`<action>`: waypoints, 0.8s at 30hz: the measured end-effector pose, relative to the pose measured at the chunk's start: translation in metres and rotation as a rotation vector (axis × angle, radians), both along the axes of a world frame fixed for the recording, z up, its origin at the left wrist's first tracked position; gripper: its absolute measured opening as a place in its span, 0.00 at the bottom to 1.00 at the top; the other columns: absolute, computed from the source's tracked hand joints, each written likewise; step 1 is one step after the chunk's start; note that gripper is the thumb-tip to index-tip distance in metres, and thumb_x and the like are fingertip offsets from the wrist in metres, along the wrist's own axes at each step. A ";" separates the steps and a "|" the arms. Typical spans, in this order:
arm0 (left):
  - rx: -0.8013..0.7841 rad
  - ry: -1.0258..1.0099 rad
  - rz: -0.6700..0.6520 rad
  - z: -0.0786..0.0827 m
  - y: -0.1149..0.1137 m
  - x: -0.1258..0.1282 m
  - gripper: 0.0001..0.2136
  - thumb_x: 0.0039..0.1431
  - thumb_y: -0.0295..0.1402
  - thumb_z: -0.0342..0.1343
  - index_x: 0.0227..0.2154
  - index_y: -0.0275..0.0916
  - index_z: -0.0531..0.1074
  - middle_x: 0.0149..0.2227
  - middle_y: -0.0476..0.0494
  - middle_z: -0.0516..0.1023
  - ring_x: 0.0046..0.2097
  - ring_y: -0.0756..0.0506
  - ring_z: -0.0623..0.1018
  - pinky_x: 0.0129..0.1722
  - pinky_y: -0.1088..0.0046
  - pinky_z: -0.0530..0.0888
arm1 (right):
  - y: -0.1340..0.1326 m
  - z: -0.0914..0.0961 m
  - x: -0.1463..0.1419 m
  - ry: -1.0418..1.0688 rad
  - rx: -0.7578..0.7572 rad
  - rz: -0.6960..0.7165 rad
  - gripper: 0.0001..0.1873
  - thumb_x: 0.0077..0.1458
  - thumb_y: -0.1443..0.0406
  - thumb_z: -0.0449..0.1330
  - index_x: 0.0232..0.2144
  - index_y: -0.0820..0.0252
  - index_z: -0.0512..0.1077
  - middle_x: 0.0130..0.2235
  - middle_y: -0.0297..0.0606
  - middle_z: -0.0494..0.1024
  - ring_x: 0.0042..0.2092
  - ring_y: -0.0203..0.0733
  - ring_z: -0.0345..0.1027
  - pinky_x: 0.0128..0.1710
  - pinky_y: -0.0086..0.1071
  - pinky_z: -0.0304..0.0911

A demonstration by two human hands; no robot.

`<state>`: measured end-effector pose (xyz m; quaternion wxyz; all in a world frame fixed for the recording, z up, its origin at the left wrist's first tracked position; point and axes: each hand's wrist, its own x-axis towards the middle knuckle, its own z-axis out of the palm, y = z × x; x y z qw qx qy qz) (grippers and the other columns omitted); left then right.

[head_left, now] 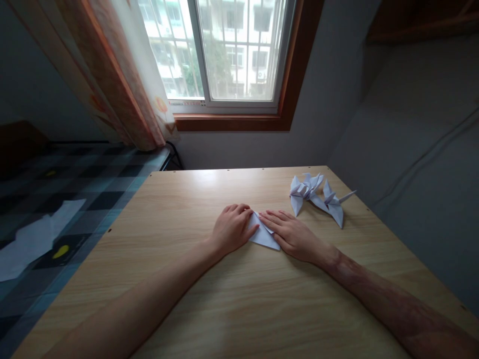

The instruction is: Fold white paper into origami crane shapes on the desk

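A small folded white paper [264,236] lies flat on the wooden table [239,299] near its middle. My left hand [232,229] rests on the paper's left part, fingers curled and pressing down on it. My right hand [292,234] lies on the paper's right part with its fingers stretched flat along a fold. Both hands meet over the paper's upper tip.
Two or three folded white paper cranes [318,197] lie at the table's back right. A bed with a checked cover [75,194] and a white sheet of paper [33,237] is at the left. A window [224,50] and curtain [112,75] are behind; grey wall on the right.
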<state>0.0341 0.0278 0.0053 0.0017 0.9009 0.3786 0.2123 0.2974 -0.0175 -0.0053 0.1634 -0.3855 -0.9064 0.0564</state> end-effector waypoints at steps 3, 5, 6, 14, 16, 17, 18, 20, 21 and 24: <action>0.007 -0.006 0.005 -0.001 0.000 0.000 0.14 0.72 0.43 0.60 0.52 0.41 0.77 0.54 0.38 0.81 0.53 0.37 0.80 0.59 0.53 0.74 | -0.001 0.002 0.000 -0.008 -0.015 0.004 0.36 0.75 0.67 0.50 0.80 0.50 0.49 0.78 0.39 0.58 0.78 0.53 0.52 0.76 0.57 0.52; 0.001 -0.014 0.002 -0.002 0.000 0.000 0.14 0.71 0.43 0.60 0.52 0.41 0.77 0.54 0.38 0.81 0.54 0.37 0.80 0.58 0.53 0.74 | -0.001 0.002 0.000 -0.011 -0.024 0.005 0.36 0.75 0.66 0.49 0.80 0.50 0.49 0.79 0.39 0.57 0.78 0.53 0.51 0.77 0.58 0.51; -0.005 -0.024 0.003 -0.003 0.001 0.000 0.15 0.71 0.43 0.61 0.53 0.41 0.77 0.55 0.37 0.81 0.54 0.36 0.80 0.58 0.53 0.75 | -0.001 0.002 0.000 -0.008 -0.028 0.006 0.36 0.75 0.66 0.49 0.80 0.50 0.49 0.79 0.39 0.57 0.78 0.53 0.51 0.77 0.58 0.50; -0.132 -0.148 -0.060 -0.008 0.013 -0.005 0.12 0.72 0.36 0.58 0.55 0.41 0.76 0.58 0.36 0.79 0.57 0.36 0.78 0.60 0.53 0.75 | 0.001 -0.002 -0.001 0.125 -0.030 0.022 0.35 0.74 0.69 0.51 0.79 0.50 0.53 0.74 0.43 0.67 0.74 0.51 0.61 0.75 0.57 0.56; -0.162 -0.189 -0.065 -0.009 0.015 -0.006 0.09 0.72 0.33 0.58 0.52 0.42 0.76 0.56 0.38 0.80 0.56 0.37 0.78 0.60 0.53 0.75 | 0.001 -0.001 -0.002 0.177 -0.024 0.013 0.34 0.74 0.68 0.52 0.77 0.50 0.57 0.71 0.45 0.71 0.70 0.53 0.66 0.72 0.56 0.60; -0.176 -0.209 -0.067 -0.010 0.016 -0.007 0.08 0.71 0.32 0.59 0.50 0.42 0.76 0.55 0.39 0.80 0.55 0.37 0.78 0.60 0.54 0.75 | 0.002 0.000 -0.002 0.198 -0.022 0.010 0.33 0.74 0.68 0.54 0.77 0.51 0.58 0.70 0.46 0.73 0.69 0.54 0.68 0.71 0.56 0.63; -0.190 -0.228 -0.069 -0.010 0.017 -0.007 0.08 0.70 0.32 0.60 0.49 0.42 0.76 0.55 0.40 0.80 0.55 0.37 0.78 0.60 0.54 0.75 | 0.002 0.000 -0.003 0.214 -0.018 0.010 0.32 0.73 0.67 0.55 0.76 0.51 0.60 0.68 0.47 0.74 0.67 0.55 0.69 0.69 0.56 0.65; -0.215 -0.264 -0.073 -0.009 0.018 -0.007 0.06 0.69 0.31 0.61 0.47 0.42 0.76 0.53 0.40 0.81 0.54 0.38 0.78 0.59 0.54 0.75 | 0.003 0.000 -0.003 0.223 -0.012 0.012 0.31 0.73 0.67 0.55 0.75 0.51 0.62 0.67 0.47 0.75 0.65 0.56 0.70 0.67 0.55 0.67; -0.227 -0.279 -0.078 -0.009 0.018 -0.007 0.05 0.68 0.31 0.61 0.46 0.42 0.76 0.53 0.41 0.81 0.54 0.38 0.78 0.59 0.54 0.74 | 0.003 -0.001 -0.003 0.219 -0.010 0.015 0.31 0.73 0.68 0.55 0.74 0.51 0.63 0.67 0.47 0.75 0.65 0.56 0.70 0.66 0.55 0.68; -0.250 -0.321 -0.083 -0.008 0.017 -0.007 0.03 0.68 0.31 0.61 0.43 0.43 0.75 0.50 0.41 0.81 0.53 0.38 0.78 0.58 0.54 0.74 | 0.005 -0.004 -0.002 0.205 -0.009 0.019 0.32 0.72 0.70 0.54 0.74 0.50 0.63 0.68 0.45 0.74 0.65 0.55 0.69 0.67 0.54 0.68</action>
